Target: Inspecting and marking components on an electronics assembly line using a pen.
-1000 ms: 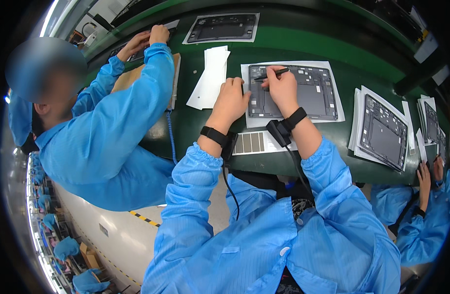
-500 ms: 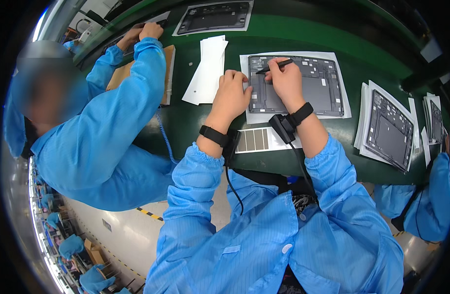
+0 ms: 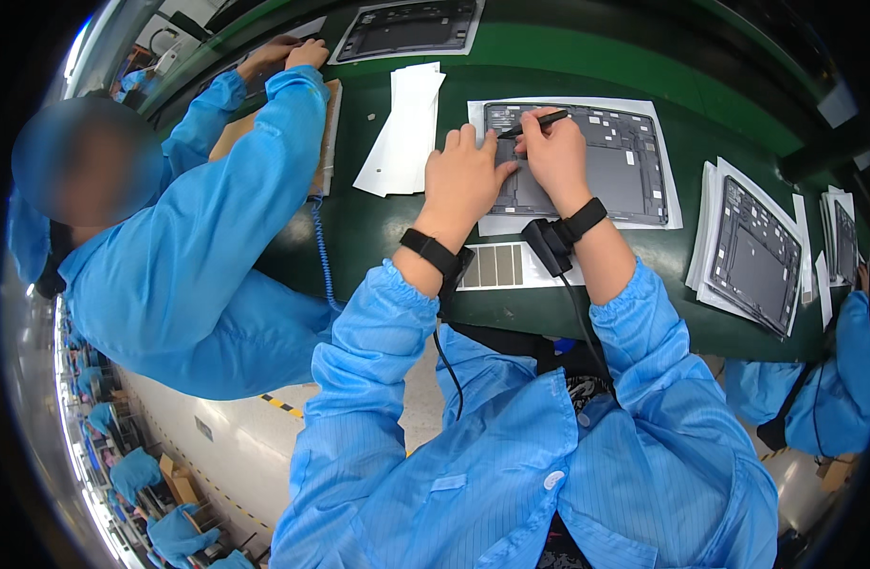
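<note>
Pen (image 3: pixel 549 119), slim and black, is pinched by the fingertips of the right hand (image 3: pixel 556 161); its tip is angled left, close to the forefinger of the left hand (image 3: pixel 461 180), and whether the tip is touched to anything cannot be told. Panel (image 3: pixel 605 180) is set under the 2 hands: flat, dark grey, rectangular with rounded corners, dotted with small white patches, with a broad plain area just right of the grip. Its left edge is partly covered by the left hand, whose thumb and fingers are spread. Beneath it a white sheet (image 3: pixel 673 213) is laid.

On the green table (image 3: pixel 383 228), papers (image 3: pixel 402 133) are piled left of the grip, a strip (image 3: pixel 496 266) of brownish rectangles is placed nearer the body, and a stack (image 3: pixel 762 242) is seen well to the right. Far left, a co-worker (image 3: pixel 217 256) is dressed in blue; behind, pale floor (image 3: pixel 231 431) is crossed by striped tape (image 3: pixel 283 406).
</note>
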The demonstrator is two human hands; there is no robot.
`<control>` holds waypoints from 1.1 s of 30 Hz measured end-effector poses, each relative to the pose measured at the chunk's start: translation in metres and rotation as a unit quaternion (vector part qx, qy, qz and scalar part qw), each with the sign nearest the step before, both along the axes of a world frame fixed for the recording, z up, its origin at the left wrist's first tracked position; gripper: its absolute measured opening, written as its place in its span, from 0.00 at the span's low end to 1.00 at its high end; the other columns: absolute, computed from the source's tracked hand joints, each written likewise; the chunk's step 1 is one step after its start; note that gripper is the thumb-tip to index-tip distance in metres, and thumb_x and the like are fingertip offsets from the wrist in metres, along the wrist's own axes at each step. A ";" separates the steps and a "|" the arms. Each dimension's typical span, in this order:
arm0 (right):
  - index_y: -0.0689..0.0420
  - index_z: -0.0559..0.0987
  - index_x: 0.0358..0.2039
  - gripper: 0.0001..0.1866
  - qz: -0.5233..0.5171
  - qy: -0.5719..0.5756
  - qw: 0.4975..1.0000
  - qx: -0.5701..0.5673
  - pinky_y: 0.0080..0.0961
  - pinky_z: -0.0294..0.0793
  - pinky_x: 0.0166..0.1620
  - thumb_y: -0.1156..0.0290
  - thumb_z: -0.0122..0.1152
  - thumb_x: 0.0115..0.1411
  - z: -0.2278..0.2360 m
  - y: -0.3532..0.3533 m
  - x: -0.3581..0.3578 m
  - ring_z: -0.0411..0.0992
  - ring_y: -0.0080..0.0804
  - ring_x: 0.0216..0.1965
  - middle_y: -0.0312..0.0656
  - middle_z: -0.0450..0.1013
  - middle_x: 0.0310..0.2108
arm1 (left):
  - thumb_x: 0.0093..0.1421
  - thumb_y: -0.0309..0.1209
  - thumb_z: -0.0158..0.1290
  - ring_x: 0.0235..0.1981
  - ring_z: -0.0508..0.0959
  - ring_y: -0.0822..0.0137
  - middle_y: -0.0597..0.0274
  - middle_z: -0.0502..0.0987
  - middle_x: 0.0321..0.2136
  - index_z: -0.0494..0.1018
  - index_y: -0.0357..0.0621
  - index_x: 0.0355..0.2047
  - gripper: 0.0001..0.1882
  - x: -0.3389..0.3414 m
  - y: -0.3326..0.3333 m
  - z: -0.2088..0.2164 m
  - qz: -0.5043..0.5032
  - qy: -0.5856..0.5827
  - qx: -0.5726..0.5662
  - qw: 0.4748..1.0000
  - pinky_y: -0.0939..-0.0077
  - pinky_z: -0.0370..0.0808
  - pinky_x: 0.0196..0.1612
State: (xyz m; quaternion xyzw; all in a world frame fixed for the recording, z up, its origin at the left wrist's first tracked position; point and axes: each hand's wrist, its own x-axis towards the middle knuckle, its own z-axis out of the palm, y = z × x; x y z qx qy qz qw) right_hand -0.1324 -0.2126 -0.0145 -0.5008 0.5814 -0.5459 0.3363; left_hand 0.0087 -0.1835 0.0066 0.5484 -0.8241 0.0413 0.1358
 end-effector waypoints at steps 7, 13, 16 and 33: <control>0.64 0.76 0.27 0.16 -0.094 -0.033 0.986 -0.133 0.23 0.73 0.25 0.64 0.56 0.65 0.043 0.018 -0.016 0.76 0.26 0.19 0.41 0.76 0.18 | 0.58 0.49 0.55 0.41 0.73 0.58 0.56 0.72 0.38 0.74 0.35 0.45 0.28 -0.009 -0.008 -0.011 -0.023 -0.047 -0.098 0.994 0.66 0.73 0.34; 0.65 0.75 0.30 0.12 0.058 -0.078 0.994 0.054 0.18 0.71 0.24 0.67 0.58 0.64 0.045 0.128 -0.052 0.74 0.21 0.20 0.42 0.76 0.20 | 0.59 0.42 0.57 0.53 0.70 0.41 0.40 0.69 0.51 0.70 0.37 0.55 0.28 0.014 0.113 0.038 -0.033 0.179 0.068 0.981 0.54 0.70 0.53; 0.66 0.76 0.32 0.12 0.060 -0.102 0.990 0.078 0.17 0.71 0.26 0.67 0.58 0.64 0.010 0.149 -0.046 0.74 0.21 0.20 0.42 0.76 0.21 | 0.58 0.49 0.56 0.60 0.62 0.36 0.38 0.63 0.58 0.69 0.50 0.59 0.31 -0.004 0.163 0.020 -0.037 0.153 0.159 0.975 0.48 0.62 0.60; 0.68 0.77 0.39 0.12 0.055 -0.037 0.997 0.042 0.17 0.72 0.25 0.70 0.58 0.63 0.001 0.149 -0.019 0.75 0.23 0.22 0.44 0.77 0.24 | 0.53 0.58 0.55 0.62 0.59 0.42 0.46 0.61 0.61 0.68 0.56 0.60 0.37 -0.013 0.177 -0.015 -0.001 0.098 0.080 0.992 0.41 0.58 0.61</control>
